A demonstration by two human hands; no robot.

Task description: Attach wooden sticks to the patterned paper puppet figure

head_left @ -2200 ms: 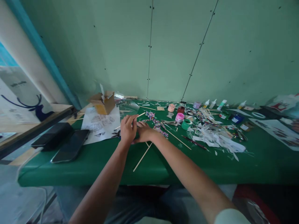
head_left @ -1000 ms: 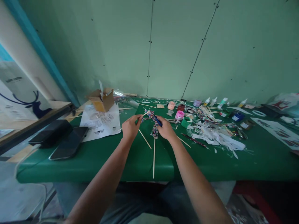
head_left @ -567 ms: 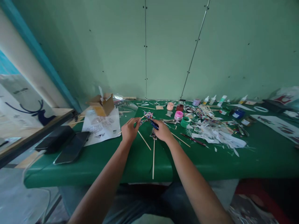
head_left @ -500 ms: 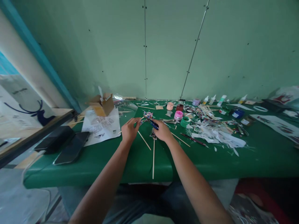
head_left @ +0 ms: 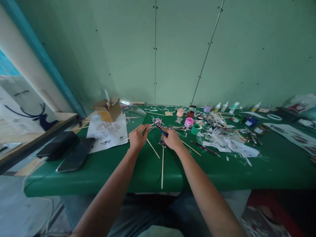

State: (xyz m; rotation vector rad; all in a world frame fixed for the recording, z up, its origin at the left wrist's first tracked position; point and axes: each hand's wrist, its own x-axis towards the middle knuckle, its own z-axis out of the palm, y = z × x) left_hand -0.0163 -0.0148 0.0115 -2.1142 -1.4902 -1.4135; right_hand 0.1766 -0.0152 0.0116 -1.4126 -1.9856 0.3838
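Note:
My left hand (head_left: 137, 136) is closed on a thin wooden stick (head_left: 151, 125), thumb and fingers pinched near its upper end. The stick's tip meets a small multicoloured piece (head_left: 157, 121), whose details are too small to make out. My right hand (head_left: 173, 139) grips a slim dark blue tool (head_left: 163, 132) that slants towards the same piece. Just below that tool lies a dark patterned piece (head_left: 163, 141), partly covered by the right hand. From it another wooden stick (head_left: 162, 169) runs towards the table's front edge, and a loose stick (head_left: 153, 148) lies beside the left hand.
On the green table (head_left: 111, 177) stand a pink paint jar (head_left: 189, 122), a green paint jar (head_left: 196, 129) and several glue bottles. White paper scraps (head_left: 232, 143) spread to the right. A cardboard box (head_left: 110, 111) sits on printed sheets at left, behind a phone (head_left: 76, 155).
The dark blue tool looks narrower now and is turned slightly in my right hand. Both hands stay nearly in place, and the camera view has shifted a little.

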